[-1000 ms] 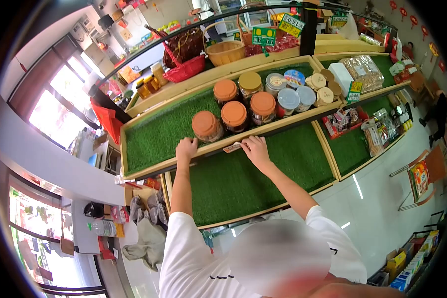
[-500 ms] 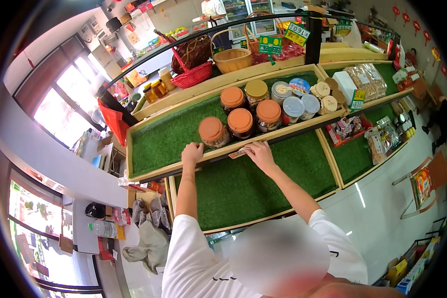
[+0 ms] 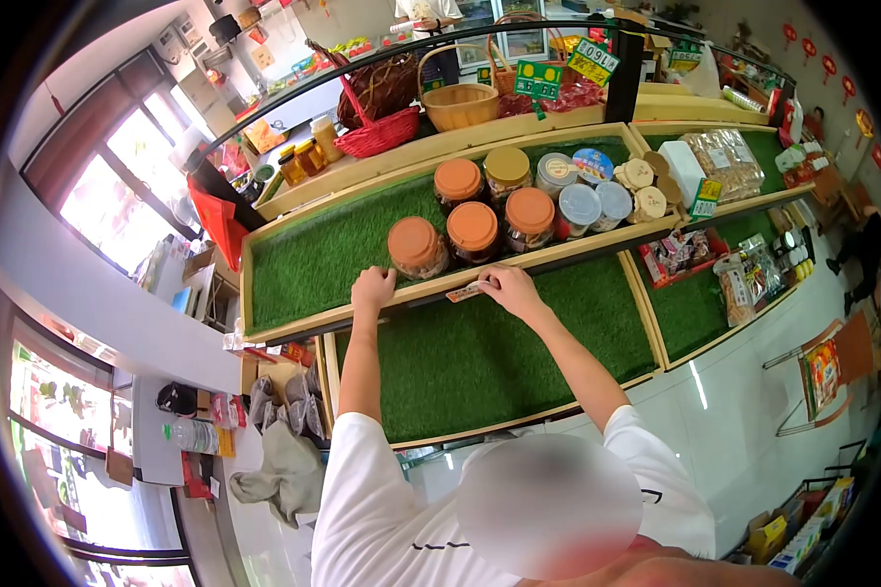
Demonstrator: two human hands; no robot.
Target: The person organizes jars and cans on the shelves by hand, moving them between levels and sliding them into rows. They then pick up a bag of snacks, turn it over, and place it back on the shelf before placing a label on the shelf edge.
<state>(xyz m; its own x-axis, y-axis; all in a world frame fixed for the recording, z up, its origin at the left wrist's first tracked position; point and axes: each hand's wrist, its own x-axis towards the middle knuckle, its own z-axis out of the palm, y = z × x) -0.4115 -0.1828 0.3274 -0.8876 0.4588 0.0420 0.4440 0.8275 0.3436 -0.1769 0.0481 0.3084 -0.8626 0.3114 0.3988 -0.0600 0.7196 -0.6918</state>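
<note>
My left hand (image 3: 373,289) is closed over the front wooden rim (image 3: 313,325) of the upper shelf, its fingers curled on the edge. Just right of it stands a jar with an orange lid (image 3: 417,247). My right hand (image 3: 508,291) pinches a small printed card (image 3: 466,291), possibly a price tag, against or just in front of the same rim. What is printed on it is too small to read. Behind the hands, more lidded jars stand on the green turf: orange lids (image 3: 472,231), a gold lid (image 3: 506,168) and pale lids (image 3: 579,207).
A lower turf-lined shelf (image 3: 499,362) lies beneath my forearms. Baskets (image 3: 377,132) stand along the back ledge, near green price signs (image 3: 538,80). Bagged goods (image 3: 719,161) and a red tray (image 3: 690,256) are at the right. A chair (image 3: 832,367) stands on the floor there.
The view has shifted slightly, so the shelves sit a little higher and further left. Both hands keep their places at the rim, and the card stays in my right hand.
</note>
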